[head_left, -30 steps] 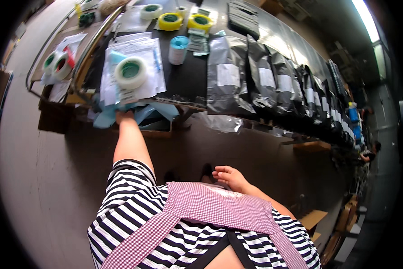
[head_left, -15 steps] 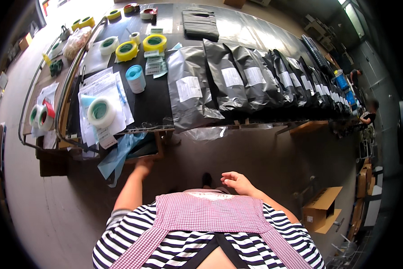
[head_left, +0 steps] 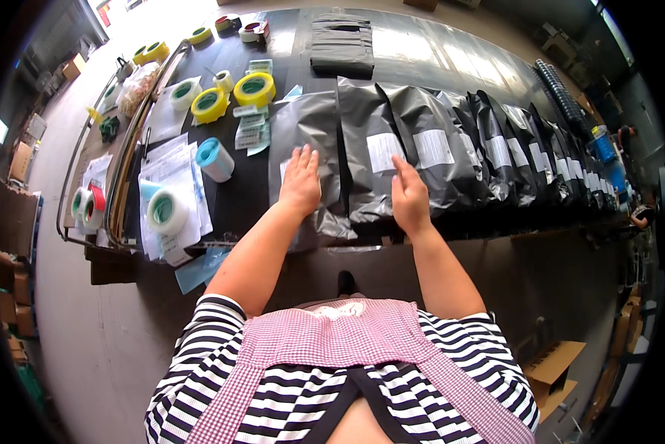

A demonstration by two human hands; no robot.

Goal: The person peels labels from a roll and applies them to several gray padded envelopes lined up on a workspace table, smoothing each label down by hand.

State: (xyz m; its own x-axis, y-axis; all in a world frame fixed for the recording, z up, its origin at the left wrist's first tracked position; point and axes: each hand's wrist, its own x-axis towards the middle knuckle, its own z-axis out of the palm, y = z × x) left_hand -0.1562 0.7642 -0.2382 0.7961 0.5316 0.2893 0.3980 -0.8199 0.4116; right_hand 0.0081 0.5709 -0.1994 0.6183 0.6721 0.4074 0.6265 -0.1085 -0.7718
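My left hand (head_left: 300,183) lies with fingers stretched over the leftmost grey plastic mailing bag (head_left: 314,126), partly covering its white label. At the right side of the second grey mailing bag (head_left: 362,163), my right hand (head_left: 411,198) is raised with its fingers extended, close to that bag's label (head_left: 383,152). Neither hand grips anything. Several more filled, labelled grey bags (head_left: 428,118) lean in a row along the table toward the right.
Left of the bags are a blue label roll (head_left: 215,160), yellow tape rolls (head_left: 254,89), a clear tape roll (head_left: 167,212) and papers (head_left: 177,159). Flat folded grey bags (head_left: 341,48) lie at the back. Blue plastic (head_left: 201,271) hangs below the table edge. An open carton (head_left: 554,370) stands lower right.
My left hand has risen from beside the blue plastic below the table edge onto the leftmost bag. My right hand has moved forward from near my apron to the second bag.
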